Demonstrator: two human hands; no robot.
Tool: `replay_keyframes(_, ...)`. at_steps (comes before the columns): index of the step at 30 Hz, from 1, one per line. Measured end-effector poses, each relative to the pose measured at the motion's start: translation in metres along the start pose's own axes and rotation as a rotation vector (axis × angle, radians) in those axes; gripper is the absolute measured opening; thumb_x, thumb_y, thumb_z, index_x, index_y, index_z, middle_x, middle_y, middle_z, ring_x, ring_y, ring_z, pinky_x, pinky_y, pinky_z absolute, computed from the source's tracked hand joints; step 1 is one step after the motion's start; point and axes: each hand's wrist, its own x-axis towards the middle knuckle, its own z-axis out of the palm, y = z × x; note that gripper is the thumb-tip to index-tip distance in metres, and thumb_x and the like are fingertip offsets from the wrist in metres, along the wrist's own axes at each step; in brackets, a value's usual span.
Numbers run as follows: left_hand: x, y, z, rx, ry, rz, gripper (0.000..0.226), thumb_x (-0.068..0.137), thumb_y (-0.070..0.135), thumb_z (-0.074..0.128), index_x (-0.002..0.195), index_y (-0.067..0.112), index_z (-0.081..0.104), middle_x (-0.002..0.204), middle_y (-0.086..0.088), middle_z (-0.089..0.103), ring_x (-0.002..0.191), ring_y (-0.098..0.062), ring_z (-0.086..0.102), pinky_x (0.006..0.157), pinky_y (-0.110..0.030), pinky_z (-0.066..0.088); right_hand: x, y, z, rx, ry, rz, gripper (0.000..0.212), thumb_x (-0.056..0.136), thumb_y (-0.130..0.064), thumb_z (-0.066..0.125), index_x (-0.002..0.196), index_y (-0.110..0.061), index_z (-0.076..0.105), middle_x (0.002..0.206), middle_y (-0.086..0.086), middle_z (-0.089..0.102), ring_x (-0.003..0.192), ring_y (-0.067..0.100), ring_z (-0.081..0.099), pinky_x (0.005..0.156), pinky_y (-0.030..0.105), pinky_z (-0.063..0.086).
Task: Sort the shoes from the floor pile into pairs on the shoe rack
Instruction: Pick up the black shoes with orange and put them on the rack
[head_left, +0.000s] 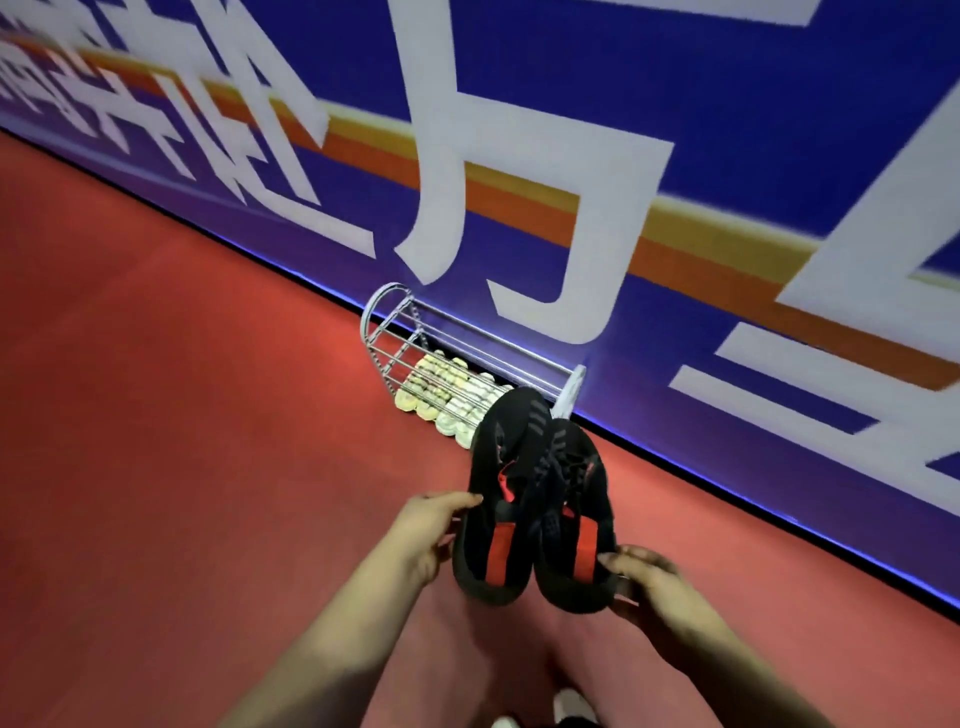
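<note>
Above the red floor (156, 415), near the foot of the blue wall (727, 93): a person holds two black shoes with red patches, both off the ground. They are side by side, openings up, heels toward the person and toes aimed at the shoe rack (415, 332).

Left hand (421, 535): grips the left black shoe (498, 499) along its outer side, thumb over the rim, fingers curled beneath.

Right hand (649, 587): grips the right black shoe (576, 519) at the heel, fingers wrapped round the back edge.

The two shoes touch along their inner sides.

Shoe rack: metal wire with arched end frames, standing against the wall just beyond the held shoes. From this angle their toes overlap its right end.

Pale yellowish shoes (447, 389) sit in a row on the low tier, under the upper bars. They are too blurred to count.

The wall carries large white characters and an orange-and-yellow stripe.
</note>
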Motion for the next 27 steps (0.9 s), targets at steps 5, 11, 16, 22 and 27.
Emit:
replay_keyframes(5,0.051,0.041,-0.047,-0.055,0.055,-0.048,0.005,0.081,0.007,0.066,0.076,0.009,0.064,0.071,-0.008,0.061,0.062,-0.018,0.055,0.050,-0.019,0.041,0.056,-0.034,0.061,0.008,-0.025,0.085,0.009,0.079,-0.005,0.067,0.084,-0.008,0.061,0.088,0.013,0.067,0.086,0.026,0.061,0.076,0.037,0.043)
replay_keyframes(11,0.142,0.111,-0.097,-0.035,0.107,-0.062,0.007,0.082,0.004,0.063,0.082,0.006,0.070,0.063,-0.003,0.065,0.061,-0.017,0.058,0.054,-0.021,0.041,0.165,-0.075,0.134,-0.077,-0.073,0.152,0.019,0.080,-0.008,0.067,0.098,-0.004,0.064,0.098,0.016,0.068,0.097,0.029,0.061,0.080,0.037,0.044)
replay_keyframes(16,0.224,0.163,-0.134,0.039,0.091,-0.061,0.013,0.084,0.004,0.060,0.077,0.012,0.067,0.048,0.008,0.063,0.050,-0.008,0.060,0.054,-0.018,0.041,0.253,-0.103,0.184,-0.142,-0.070,0.183,0.014,0.086,-0.005,0.061,0.099,-0.005,0.067,0.101,0.014,0.071,0.100,0.029,0.063,0.082,0.038,0.047)
replay_keyframes(22,0.331,0.186,-0.182,0.112,0.065,-0.124,0.008,0.083,0.006,0.063,0.087,0.013,0.065,0.079,-0.004,0.065,0.076,-0.018,0.058,0.072,-0.027,0.041,0.342,-0.104,0.239,-0.125,-0.098,0.181,0.011,0.085,0.004,0.059,0.094,-0.001,0.065,0.086,0.012,0.071,0.080,0.023,0.066,0.069,0.030,0.049)
replay_keyframes(27,0.422,0.187,-0.232,0.236,-0.040,-0.197,0.019,0.087,0.009,0.060,0.104,0.011,0.066,0.090,-0.005,0.066,0.088,-0.019,0.059,0.070,-0.028,0.042,0.417,-0.059,0.289,-0.111,-0.029,0.235,0.038,0.067,-0.011,0.074,0.101,0.004,0.066,0.093,0.022,0.066,0.084,0.029,0.058,0.077,0.042,0.048)
